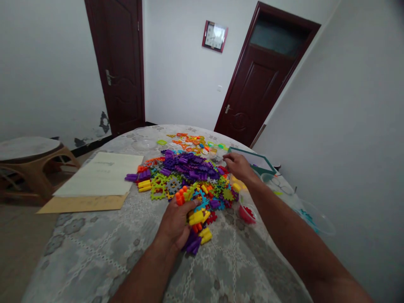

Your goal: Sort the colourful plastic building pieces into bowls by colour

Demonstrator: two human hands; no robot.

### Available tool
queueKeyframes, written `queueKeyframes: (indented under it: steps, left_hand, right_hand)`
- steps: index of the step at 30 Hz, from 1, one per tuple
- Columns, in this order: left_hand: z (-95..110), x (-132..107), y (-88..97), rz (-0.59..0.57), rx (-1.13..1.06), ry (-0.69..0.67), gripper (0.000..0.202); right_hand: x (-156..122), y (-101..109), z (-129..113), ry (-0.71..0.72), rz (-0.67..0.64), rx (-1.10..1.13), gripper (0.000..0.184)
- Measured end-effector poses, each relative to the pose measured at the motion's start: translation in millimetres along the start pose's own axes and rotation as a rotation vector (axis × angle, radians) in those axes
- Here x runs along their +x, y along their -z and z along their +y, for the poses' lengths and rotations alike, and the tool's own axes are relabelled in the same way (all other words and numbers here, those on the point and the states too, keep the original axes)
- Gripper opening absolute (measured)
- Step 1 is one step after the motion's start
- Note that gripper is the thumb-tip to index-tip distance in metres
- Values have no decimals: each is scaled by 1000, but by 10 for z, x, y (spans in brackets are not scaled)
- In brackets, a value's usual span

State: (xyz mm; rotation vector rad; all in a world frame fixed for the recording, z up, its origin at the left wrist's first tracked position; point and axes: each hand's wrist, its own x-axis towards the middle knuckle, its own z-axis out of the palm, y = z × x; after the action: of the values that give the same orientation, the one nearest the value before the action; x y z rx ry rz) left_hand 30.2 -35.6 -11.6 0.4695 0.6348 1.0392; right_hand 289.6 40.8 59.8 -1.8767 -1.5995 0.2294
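A large pile of plastic gear and connector building pieces (189, 166), mostly purple, green and orange, lies on the table. At its near edge my left hand (176, 221) is closed round a bunch of tube-shaped connector pieces (197, 216) in yellow, orange and purple, the thumb on top. My right hand (238, 166) reaches past the pile's right side, near a green-edged box (268, 164). Its fingers are bent together, and whatever they may hold is too small to make out. Below that forearm, a clear tub with red pieces (247, 214) is partly covered.
Paper sheets on a brown envelope (85, 204) lie at the left of the patterned tablecloth (104, 248). A clear tub with teal pieces (311, 221) stands at the right edge. Flat orange pieces (186, 143) lie at the back. A stool (34, 168) stands left of the table.
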Motion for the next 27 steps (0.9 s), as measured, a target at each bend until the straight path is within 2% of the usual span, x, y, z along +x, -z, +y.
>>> queueKeyframes:
  steps: [6, 10, 15, 20, 23, 27]
  left_hand:
    - [-18, 2, -4, -43, -16, -16, 45]
    - [-22, -5, -15, -56, 13, -22, 47]
    - [-38, -11, -15, -49, 61, -5, 38]
    - [-51, 27, 0, -14, 73, 25, 23]
    - [-33, 42, -15, 25, 92, 56, 16]
    - [18, 16, -70, 79, 136, 68, 18]
  right_hand:
    - [-1034, -69, -336, 116, -195, 195, 26]
    - [-1461, -298, -411, 89, -295, 392, 38]
    - [-1598, -574, -434, -2, -260, 500, 42]
    - [-1559, -652, -410, -79, -157, 641, 41]
    - [-1566, -563, -375, -95, -95, 610, 42]
    - [-1676, -233, -303, -34, -43, 462, 42]
